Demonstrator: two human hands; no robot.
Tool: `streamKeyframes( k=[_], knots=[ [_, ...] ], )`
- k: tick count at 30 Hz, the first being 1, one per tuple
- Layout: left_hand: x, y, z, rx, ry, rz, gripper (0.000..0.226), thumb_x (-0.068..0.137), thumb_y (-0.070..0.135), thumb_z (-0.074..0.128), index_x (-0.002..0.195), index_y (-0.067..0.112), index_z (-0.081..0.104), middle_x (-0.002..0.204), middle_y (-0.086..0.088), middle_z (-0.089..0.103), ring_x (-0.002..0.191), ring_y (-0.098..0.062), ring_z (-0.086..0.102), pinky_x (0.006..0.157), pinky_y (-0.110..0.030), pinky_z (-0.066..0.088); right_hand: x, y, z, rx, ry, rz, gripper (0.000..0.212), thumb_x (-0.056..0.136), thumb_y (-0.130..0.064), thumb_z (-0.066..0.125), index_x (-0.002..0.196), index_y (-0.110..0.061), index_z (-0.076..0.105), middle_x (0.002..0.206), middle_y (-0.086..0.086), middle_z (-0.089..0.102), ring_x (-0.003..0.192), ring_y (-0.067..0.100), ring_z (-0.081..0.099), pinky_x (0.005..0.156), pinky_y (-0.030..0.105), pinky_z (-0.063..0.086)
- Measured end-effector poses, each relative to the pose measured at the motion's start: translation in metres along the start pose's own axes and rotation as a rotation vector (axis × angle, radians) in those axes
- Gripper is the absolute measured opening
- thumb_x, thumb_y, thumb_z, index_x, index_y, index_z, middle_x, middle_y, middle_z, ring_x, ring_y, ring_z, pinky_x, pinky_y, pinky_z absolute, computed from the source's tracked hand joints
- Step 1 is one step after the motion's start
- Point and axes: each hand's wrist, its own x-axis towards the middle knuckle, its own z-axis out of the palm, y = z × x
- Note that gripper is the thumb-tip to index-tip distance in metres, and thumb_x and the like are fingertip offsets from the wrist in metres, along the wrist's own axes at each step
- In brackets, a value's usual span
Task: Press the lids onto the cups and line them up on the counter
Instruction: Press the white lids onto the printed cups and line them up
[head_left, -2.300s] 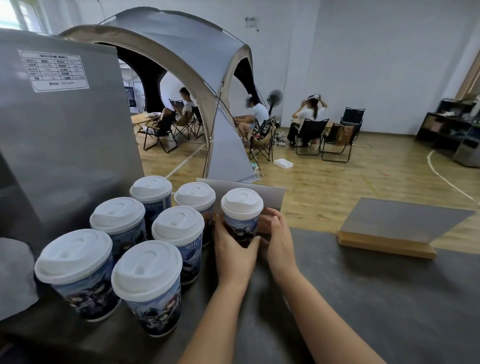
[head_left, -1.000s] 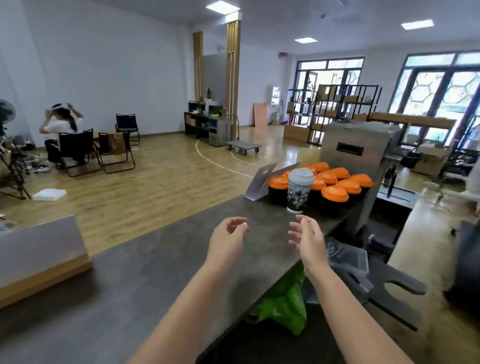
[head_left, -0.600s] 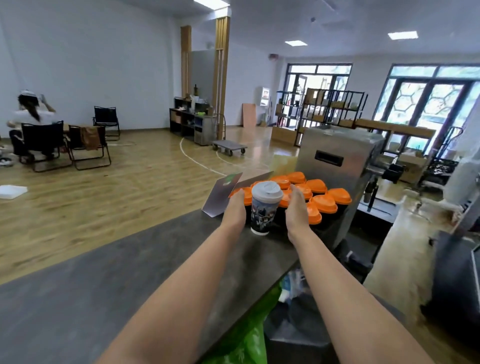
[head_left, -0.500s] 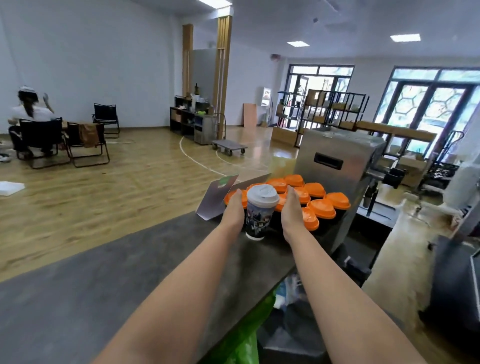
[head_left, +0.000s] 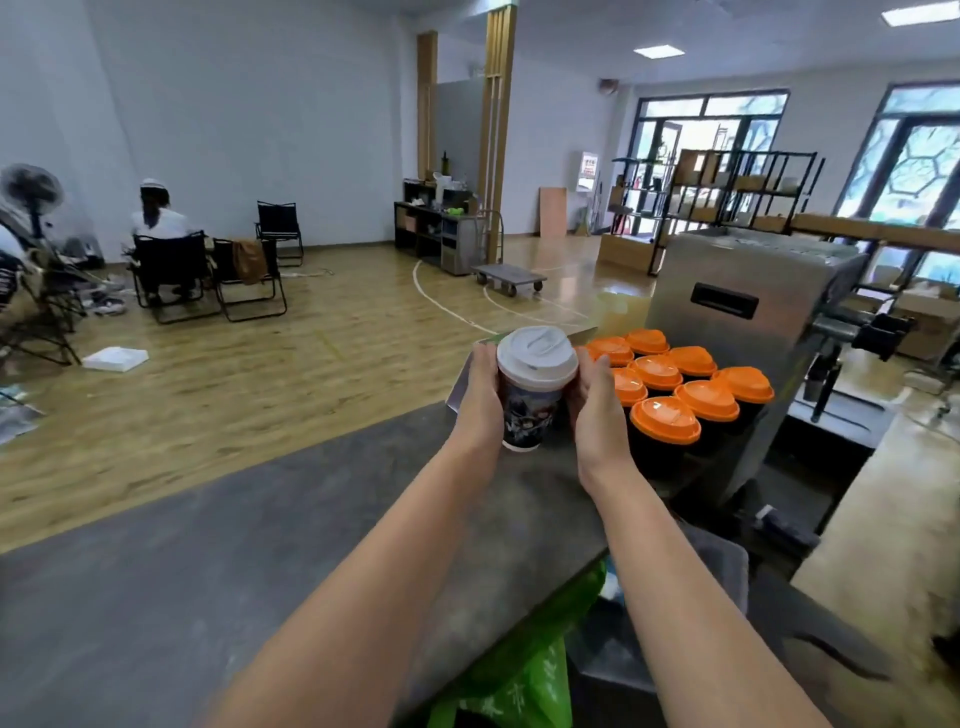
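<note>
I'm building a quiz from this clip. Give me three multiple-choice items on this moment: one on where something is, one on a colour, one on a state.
1. Where do the orange-lidded cups stand relative to the white-lidded cup?
A. to its right
B. to its left
C. on the floor

2. What colour is the held cup's lid?
A. orange
B. white
C. green

3. How is that cup held?
A. by the left hand alone
B. untouched
C. between both hands

Answers: 1 A, they cluster beside the metal machine. 2 B, the lid is plainly white. 3 C, the left hand and right hand flank its sides.
</note>
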Motion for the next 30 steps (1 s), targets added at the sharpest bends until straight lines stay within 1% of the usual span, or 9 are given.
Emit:
streamKeyframes(
  k=[3,7,10,13,16,20,22,24,30],
  knots=[
    [-0.041,0.02,-0.045,0.007,0.102,0.053,0.062,0.104,0.054,0.018,0.131,0.018,0.061,0.124,-0.003,0.069,0.102,-0.007,0.068,0.078,-0.02,0.055,-0.04,0.006,0.046,-0.005,-0.071,-0.057,0.047,0.099,-0.055,0.029,0.132,-0.035,0.056,0.14,-0.014,0.053,0.13,-0.002,0.045,0.107,0.02,0.034],
    [-0.105,0.045,-0.118,-0.009,0.321,0.085,0.063,0.102,0.058,0.021,0.126,0.02,0.065,0.114,-0.005,0.073,0.1,-0.015,0.069,0.088,-0.028,0.053,-0.1,0.019,0.127,0.022,-0.25,-0.093,0.031,0.106,-0.02,0.033,0.12,-0.037,0.054,0.124,-0.015,0.061,0.121,-0.001,0.052,0.107,0.02,0.04],
    [-0.151,0.064,-0.179,-0.019,0.522,0.118,0.06,0.101,0.059,0.025,0.123,0.022,0.067,0.111,-0.004,0.074,0.104,-0.019,0.068,0.093,-0.035,0.052,-0.147,0.023,0.192,0.126,-0.434,-0.041,0.033,0.096,-0.034,0.036,0.108,-0.043,0.066,0.112,-0.02,0.069,0.117,0.004,0.059,0.106,0.033,0.045],
    [-0.194,0.083,-0.231,-0.026,0.655,0.185,0.057,0.101,0.056,0.027,0.119,0.023,0.069,0.111,-0.006,0.074,0.106,-0.023,0.067,0.097,-0.04,0.051,-0.19,0.028,0.25,0.125,-0.535,0.0,0.046,0.091,-0.046,0.037,0.127,-0.03,0.061,0.125,-0.014,0.066,0.122,0.004,0.056,0.109,0.038,0.042],
    [-0.229,0.098,-0.274,-0.002,0.774,0.237,0.059,0.098,0.061,0.026,0.117,0.027,0.07,0.112,-0.003,0.074,0.108,-0.023,0.066,0.101,-0.043,0.048,-0.225,0.032,0.295,0.139,-0.611,0.037,0.035,0.103,-0.034,0.035,0.131,-0.033,0.056,0.127,-0.014,0.064,0.122,0.0,0.055,0.107,0.036,0.043],
    [-0.264,0.106,-0.316,0.06,0.943,0.255,0.068,0.08,0.074,0.037,0.128,0.032,0.062,0.131,0.007,0.064,0.122,-0.014,0.058,0.109,-0.04,0.042,-0.27,0.033,0.337,0.117,-0.633,0.058,0.04,0.098,-0.041,0.033,0.131,-0.037,0.056,0.13,-0.017,0.061,0.124,-0.002,0.052,0.108,0.035,0.043],
    [-0.279,0.107,-0.325,0.182,1.043,0.318,0.053,0.098,0.054,0.037,0.143,0.029,0.048,0.138,0.016,0.048,0.128,-0.004,0.043,0.11,-0.027,0.031,-0.289,0.039,0.35,0.068,-0.591,0.066,0.047,0.091,-0.052,0.035,0.129,-0.035,0.056,0.131,-0.014,0.061,0.123,0.001,0.053,0.107,0.037,0.044],
    [-0.292,0.106,-0.33,0.295,1.065,0.338,0.046,0.106,0.037,0.032,0.151,0.026,0.035,0.139,0.013,0.044,0.128,-0.006,0.04,0.107,-0.026,0.031,-0.304,0.043,0.36,0.03,-0.556,0.047,0.026,0.095,-0.052,0.042,0.114,-0.04,0.055,0.12,-0.013,0.065,0.112,0.002,0.06,0.097,0.038,0.051],
    [-0.309,0.099,-0.364,0.493,1.056,0.376,0.039,0.106,0.034,0.029,0.142,0.038,0.045,0.135,0.015,0.052,0.124,-0.007,0.046,0.102,-0.029,0.04,-0.319,0.046,0.377,0.016,-0.552,-0.036,0.019,0.089,-0.045,0.06,0.106,-0.04,0.052,0.11,-0.004,0.064,0.101,0.01,0.063,0.085,0.032,0.055]
  ],
)
